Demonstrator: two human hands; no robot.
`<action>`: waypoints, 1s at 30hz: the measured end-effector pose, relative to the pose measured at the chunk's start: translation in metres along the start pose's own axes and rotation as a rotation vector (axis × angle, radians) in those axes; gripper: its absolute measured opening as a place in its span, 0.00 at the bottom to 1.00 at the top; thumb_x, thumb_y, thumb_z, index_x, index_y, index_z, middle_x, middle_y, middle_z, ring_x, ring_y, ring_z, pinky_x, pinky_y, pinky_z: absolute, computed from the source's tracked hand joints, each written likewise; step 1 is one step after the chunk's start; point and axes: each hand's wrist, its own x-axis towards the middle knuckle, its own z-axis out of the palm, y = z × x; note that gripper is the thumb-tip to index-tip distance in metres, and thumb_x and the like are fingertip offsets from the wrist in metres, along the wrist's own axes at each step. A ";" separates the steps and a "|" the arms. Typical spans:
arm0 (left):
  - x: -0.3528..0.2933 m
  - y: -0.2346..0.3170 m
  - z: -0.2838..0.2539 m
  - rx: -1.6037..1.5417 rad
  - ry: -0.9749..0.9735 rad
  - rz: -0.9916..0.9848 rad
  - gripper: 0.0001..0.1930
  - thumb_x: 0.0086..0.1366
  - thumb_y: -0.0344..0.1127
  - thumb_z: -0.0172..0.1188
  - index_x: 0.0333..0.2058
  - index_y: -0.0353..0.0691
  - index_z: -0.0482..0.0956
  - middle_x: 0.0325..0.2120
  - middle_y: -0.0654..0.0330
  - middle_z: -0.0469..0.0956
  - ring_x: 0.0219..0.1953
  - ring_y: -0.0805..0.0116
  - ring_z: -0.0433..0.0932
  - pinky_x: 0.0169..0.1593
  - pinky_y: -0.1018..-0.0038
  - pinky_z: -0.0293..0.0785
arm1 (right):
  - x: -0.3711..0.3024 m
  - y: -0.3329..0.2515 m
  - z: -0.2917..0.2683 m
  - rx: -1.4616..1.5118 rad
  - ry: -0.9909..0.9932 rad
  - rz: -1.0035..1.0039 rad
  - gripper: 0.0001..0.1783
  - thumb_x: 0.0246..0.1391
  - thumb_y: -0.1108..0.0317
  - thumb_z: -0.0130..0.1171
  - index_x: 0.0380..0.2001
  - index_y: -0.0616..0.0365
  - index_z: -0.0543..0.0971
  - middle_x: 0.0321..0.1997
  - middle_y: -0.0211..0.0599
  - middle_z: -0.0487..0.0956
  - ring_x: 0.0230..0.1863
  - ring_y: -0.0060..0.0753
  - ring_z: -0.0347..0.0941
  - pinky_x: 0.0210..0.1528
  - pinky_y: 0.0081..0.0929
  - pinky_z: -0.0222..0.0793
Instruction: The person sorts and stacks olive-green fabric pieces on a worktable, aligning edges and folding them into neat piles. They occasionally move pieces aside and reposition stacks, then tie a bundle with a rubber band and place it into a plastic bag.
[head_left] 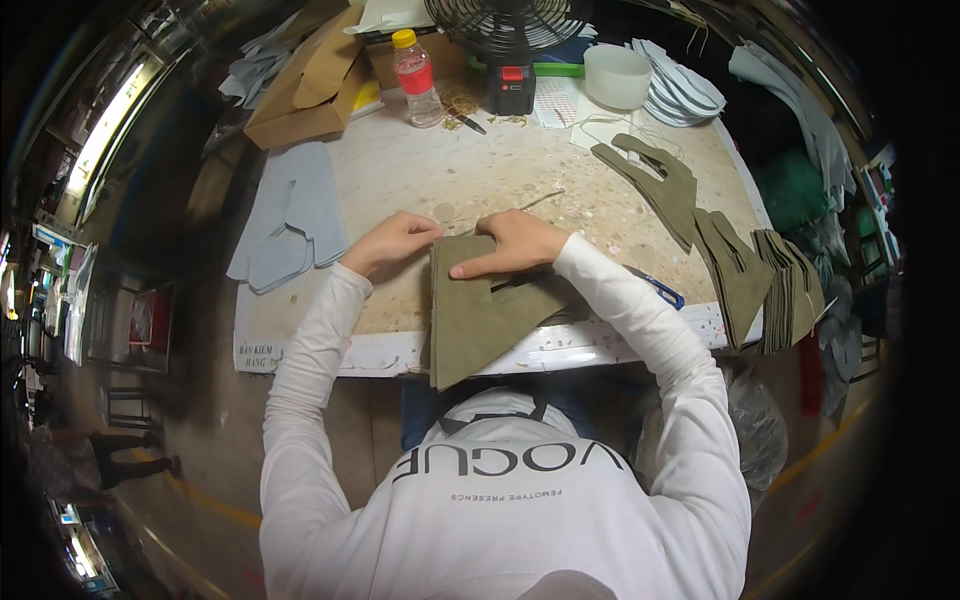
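While my right hand [515, 243] clamps the olive fabric stack [475, 315] over the counter [390, 180]'s near edge and my left hand [398, 243], hold unclear, meets its far left corner, it looks light, floppy, slip-prone, best pinched through all layers.

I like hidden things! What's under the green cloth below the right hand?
The white table edge runs under the green cloth, showing on either side. Anything directly beneath is covered, so I can't tell.

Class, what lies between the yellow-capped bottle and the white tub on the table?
In the head view, tan strands, a dark pen-like tool, a black fan and a printed sheet sit between bottle and tub.
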 end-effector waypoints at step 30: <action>-0.125 0.084 0.055 -0.657 0.077 0.045 0.41 0.53 0.42 0.65 0.62 0.25 0.62 0.53 0.48 0.72 0.53 0.63 0.74 0.57 0.72 0.70 | -0.031 0.045 0.049 1.476 -0.208 0.117 0.30 0.64 0.53 0.57 0.62 0.59 0.70 0.62 0.42 0.74 0.57 0.31 0.75 0.59 0.31 0.72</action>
